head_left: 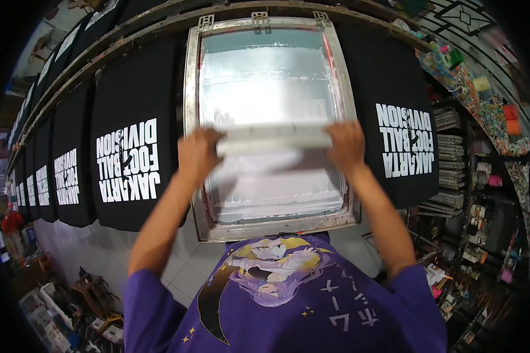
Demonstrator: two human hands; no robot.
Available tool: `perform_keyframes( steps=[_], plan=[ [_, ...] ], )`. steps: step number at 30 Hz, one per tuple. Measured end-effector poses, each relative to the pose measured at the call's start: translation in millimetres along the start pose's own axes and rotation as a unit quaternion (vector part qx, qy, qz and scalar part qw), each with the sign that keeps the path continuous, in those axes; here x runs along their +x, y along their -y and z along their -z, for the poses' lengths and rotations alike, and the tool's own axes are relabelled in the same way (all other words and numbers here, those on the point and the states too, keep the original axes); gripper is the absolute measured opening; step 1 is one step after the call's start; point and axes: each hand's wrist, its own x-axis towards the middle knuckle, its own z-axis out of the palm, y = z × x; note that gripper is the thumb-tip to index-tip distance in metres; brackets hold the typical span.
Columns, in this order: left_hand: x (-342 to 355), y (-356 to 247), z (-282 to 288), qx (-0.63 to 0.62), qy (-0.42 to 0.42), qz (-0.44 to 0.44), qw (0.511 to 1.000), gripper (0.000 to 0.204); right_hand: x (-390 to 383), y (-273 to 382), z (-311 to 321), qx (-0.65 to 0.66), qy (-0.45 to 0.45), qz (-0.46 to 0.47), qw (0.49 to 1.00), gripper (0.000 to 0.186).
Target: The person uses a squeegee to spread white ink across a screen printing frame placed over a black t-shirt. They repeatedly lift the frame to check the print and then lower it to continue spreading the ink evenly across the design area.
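A long pale squeegee lies crosswise over a framed printing screen, slightly smeared by motion. My left hand is closed round its left end, and my right hand grips the right end. White ink coats the mesh above and below the squeegee. The metal frame is hinged along its far edge. Whatever lies beneath the screen is hidden.
Black shirts with white lettering lie on boards to the left, and another black shirt is at the right. A long rail runs behind them. Stacked frames and cluttered shelves stand at the right.
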Motion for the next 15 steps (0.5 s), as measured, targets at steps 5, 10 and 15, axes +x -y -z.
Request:
perform_keyframes(
  steps=[5, 10, 15],
  plan=[
    [-184, -75, -19, -0.060, -0.119, -0.005, 0.991, 0.042, -183, 76, 47, 0.042, 0.009, -0.011, 0.999, 0.028],
    [-175, -78, -2, -0.073, -0.075, 0.009, 0.994, 0.049, -163, 75, 56, 0.063, 0.009, -0.013, 0.998, 0.029],
    [-160, -81, 41, -0.104, -0.002, 0.009, 0.995, 0.056, -145, 75, 92, 0.075, 0.087, -0.018, 0.993, 0.040]
  ],
)
